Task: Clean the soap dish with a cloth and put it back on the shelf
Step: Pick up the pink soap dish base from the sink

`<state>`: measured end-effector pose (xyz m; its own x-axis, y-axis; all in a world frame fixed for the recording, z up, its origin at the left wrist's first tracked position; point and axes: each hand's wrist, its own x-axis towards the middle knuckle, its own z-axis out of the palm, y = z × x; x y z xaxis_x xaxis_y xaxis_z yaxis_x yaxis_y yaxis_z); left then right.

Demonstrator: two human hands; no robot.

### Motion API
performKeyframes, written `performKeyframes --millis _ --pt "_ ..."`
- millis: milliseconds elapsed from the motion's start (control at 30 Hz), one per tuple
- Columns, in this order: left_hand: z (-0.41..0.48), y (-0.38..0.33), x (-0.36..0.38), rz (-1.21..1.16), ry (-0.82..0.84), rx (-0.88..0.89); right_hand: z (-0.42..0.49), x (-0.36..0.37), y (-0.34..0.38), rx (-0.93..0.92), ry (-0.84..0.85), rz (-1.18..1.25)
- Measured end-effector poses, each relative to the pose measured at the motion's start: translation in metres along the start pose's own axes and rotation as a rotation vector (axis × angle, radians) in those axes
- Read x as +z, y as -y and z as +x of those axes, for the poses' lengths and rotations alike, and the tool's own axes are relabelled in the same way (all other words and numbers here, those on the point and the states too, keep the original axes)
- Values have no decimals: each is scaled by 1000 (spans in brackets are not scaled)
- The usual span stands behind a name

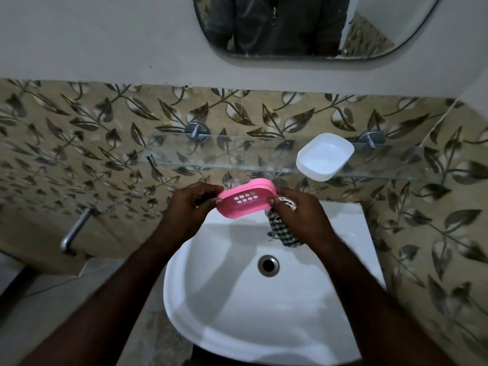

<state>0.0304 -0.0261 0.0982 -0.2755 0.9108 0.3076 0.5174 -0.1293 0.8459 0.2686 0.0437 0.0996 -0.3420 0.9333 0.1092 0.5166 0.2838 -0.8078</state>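
Leaf-patterned bathroom tiles are backing one glass shelf [184, 154] above one white washbasin [237, 313]. The left hand [184, 207] is pinching the left end of one pink slotted soap-dish tray [247, 200], keeping it tilted over the basin, probably so that drips are falling in. The right hand [298, 217] is gripping the tray's other end, thumb on top, with one checked cloth [285, 233] bunched under its palm, apparently ready for wiping. One white soap-dish base [324, 156] is resting on the shelf, above and right of the right hand.
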Motion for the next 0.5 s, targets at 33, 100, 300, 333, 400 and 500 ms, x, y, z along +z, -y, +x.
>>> performKeyframes --millis 33,100,300,333,400,500 --pt "0 0 0 0 8 -1 -1 0 -1 -11 -18 -27" --pt "-1 -2 1 -6 32 -13 -3 -1 -1 -39 -69 -91" --pt "-1 -17 -1 -118 60 -25 -9 -3 2 -90 -183 -93" --pt "0 -20 -2 -126 66 -18 -10 -3 3 -110 -207 -87" --pt "0 -23 -4 -131 82 1 -10 -3 5 -147 -229 -91" --pt "-2 -25 -7 -105 82 29 -12 0 6 -153 -166 -63"
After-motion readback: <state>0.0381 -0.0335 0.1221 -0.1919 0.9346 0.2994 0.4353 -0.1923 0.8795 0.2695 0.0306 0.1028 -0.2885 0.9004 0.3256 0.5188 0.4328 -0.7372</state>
